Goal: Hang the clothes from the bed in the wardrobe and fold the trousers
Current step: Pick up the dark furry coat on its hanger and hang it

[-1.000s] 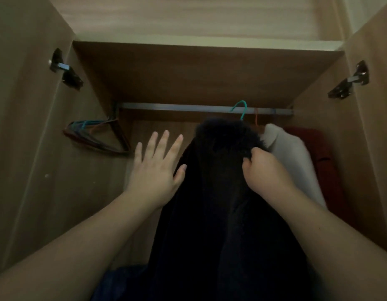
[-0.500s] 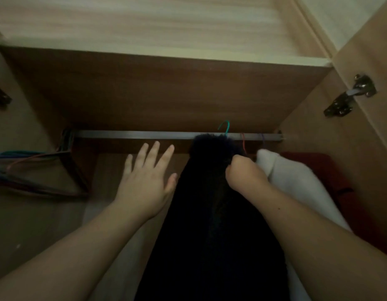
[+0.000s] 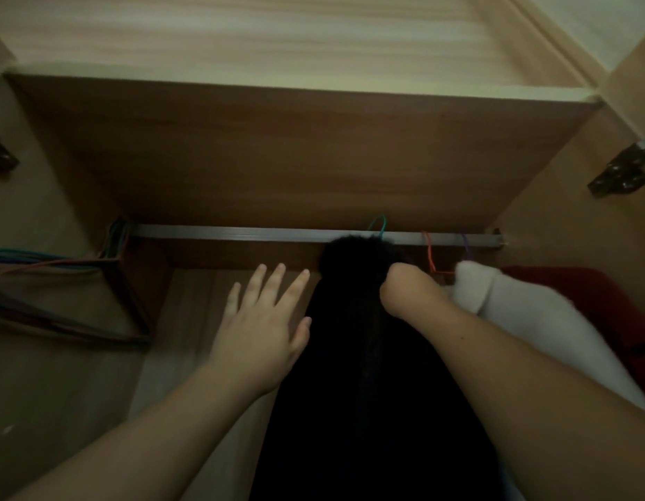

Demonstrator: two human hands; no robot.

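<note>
wardrobe (image 3: 313,168) open, dim inside, wooden shelf panel across the top and a metal rail (image 3: 241,233) running below it from 9 to 3 o'clock. black garment (image 3: 368,356) is the biggest thing in it, hanging from the rail near centre and dropping toward 6 o'clock; its green hanger hook (image 3: 380,226) sits over the rail at about 12. white garment (image 3: 512,309) hangs just beside the black one at 3 o'clock, touching the right forearm, on an orange hanger (image 3: 430,254). red garment (image 3: 603,301) beyond it, further toward 3, against the wardrobe's side wall. a bunch of empty hangers (image 3: 60,283) is pushed to the far end at 9 o'clock, well apart from the clothes. left hand (image 3: 263,320) at about 7 o'clock from the hook, fingers straight and spread, holding nothing; the thumb edge lies just at the black garment's side, contact not clear. right hand (image 3: 404,287) is curled into a fist on the black garment's top, just below the rail. door hinge (image 3: 624,171) at 2 o'clock.
</note>
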